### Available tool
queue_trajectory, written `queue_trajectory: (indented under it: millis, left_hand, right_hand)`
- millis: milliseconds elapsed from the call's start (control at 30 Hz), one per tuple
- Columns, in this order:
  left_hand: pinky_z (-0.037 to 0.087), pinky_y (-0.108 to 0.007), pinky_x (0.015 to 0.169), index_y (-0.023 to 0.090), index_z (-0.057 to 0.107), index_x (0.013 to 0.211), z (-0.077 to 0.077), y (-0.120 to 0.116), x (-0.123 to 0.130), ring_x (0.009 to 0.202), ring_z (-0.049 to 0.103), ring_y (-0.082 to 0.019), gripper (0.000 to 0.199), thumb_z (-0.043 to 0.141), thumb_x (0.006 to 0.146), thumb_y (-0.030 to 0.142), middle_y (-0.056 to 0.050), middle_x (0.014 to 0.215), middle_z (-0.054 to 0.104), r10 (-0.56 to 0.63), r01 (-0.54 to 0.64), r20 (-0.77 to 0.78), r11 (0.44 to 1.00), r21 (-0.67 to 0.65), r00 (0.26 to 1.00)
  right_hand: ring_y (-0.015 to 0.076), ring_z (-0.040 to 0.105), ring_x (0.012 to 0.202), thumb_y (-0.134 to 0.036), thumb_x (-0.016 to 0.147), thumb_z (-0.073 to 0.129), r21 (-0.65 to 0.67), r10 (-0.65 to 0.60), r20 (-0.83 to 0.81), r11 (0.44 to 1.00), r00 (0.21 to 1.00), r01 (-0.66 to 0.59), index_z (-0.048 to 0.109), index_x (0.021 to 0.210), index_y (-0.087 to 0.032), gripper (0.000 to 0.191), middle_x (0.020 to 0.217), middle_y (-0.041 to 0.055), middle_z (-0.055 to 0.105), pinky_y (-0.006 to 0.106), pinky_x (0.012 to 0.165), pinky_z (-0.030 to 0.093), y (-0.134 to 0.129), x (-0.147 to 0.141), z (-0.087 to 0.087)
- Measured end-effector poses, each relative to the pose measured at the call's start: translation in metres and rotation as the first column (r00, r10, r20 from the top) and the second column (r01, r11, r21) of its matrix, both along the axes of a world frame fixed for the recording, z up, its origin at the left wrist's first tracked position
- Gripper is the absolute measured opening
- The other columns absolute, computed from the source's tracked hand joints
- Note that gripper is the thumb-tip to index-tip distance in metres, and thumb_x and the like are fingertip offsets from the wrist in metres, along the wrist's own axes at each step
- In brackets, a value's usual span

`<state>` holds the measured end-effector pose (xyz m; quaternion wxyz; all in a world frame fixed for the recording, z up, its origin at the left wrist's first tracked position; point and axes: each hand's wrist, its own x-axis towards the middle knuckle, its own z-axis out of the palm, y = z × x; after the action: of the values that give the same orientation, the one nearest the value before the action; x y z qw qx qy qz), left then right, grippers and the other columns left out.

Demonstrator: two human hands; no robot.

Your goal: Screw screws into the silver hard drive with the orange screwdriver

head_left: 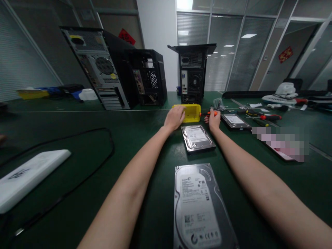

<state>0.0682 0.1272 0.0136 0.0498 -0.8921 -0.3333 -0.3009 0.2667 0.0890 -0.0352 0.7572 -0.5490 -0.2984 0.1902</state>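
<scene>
My left hand (175,117) is closed on the left end of a yellow plastic box (192,113), far forward on the green table. Just right of the box, my right hand (214,120) grips an orange-and-black screwdriver (206,113), pointing left towards the box; its shaft is hard to make out. Between my forearms lies a hard drive (197,138), label up. Closer to me is a larger-looking hard drive (195,207), also label up. Another hard drive (235,121) rests right of my right hand. Behind it is a small clear plastic bag (219,104).
Computer cases stand at the back: a tall one (103,69), a smaller open one (149,77) and one with a raised top panel (193,74). A black cable (110,138) loops beside a white box (36,176) on the left. Red-handled tools (271,117) lie right.
</scene>
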Motion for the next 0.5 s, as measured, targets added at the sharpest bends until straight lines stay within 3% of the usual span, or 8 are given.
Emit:
queue_trajectory:
  millis: [67,167,300,500]
  left_hand:
    - [0.039,-0.035,0.104,0.013,0.057,0.122,0.004,0.007,0.006,0.118,0.053,-0.024,0.035,0.035,0.096,0.019,-0.013,0.122,0.060,-0.109,0.102,-0.167,0.993,-0.055,0.980]
    - [0.040,-0.032,0.103,0.014,0.057,0.125,0.005,0.018,0.015,0.118,0.055,-0.021,0.040,0.037,0.091,0.008,-0.011,0.125,0.062,-0.059,0.041,-0.289,0.997,-0.068,0.956]
    - [0.041,-0.032,0.103,0.017,0.053,0.131,-0.001,0.029,0.027,0.122,0.055,-0.022,0.047,0.042,0.087,0.004,-0.013,0.131,0.060,0.017,-0.056,-0.286,0.990,-0.127,0.958]
    - [0.045,-0.025,0.097,0.017,0.056,0.127,-0.015,0.049,0.037,0.114,0.062,-0.018,0.045,0.050,0.084,0.006,-0.010,0.124,0.066,0.029,-0.093,-0.266,0.968,-0.233,0.964]
  right_hand:
    - [0.0105,0.052,0.038,-0.041,0.091,0.048,0.003,0.002,-0.006,1.000,1.000,-0.002,0.040,0.089,-0.023,0.019,0.046,-0.0108,0.052,0.018,0.039,0.042,-0.001,-0.002,0.001]
    - [0.0104,0.052,0.038,-0.039,0.092,0.048,-0.022,-0.018,0.006,1.000,1.000,0.018,0.040,0.088,-0.023,0.018,0.046,-0.0107,0.052,0.017,0.040,0.041,-0.001,-0.003,0.001]
    - [0.0111,0.052,0.038,-0.037,0.092,0.048,-0.079,-0.058,0.032,0.995,0.998,0.061,0.039,0.087,-0.023,0.017,0.046,-0.0104,0.051,0.019,0.041,0.042,-0.001,-0.002,0.001]
    - [0.0129,0.055,0.040,-0.037,0.092,0.048,-0.104,-0.084,0.061,0.991,0.995,0.089,0.039,0.087,-0.024,0.016,0.047,-0.0093,0.053,0.020,0.044,0.044,0.000,0.000,0.001]
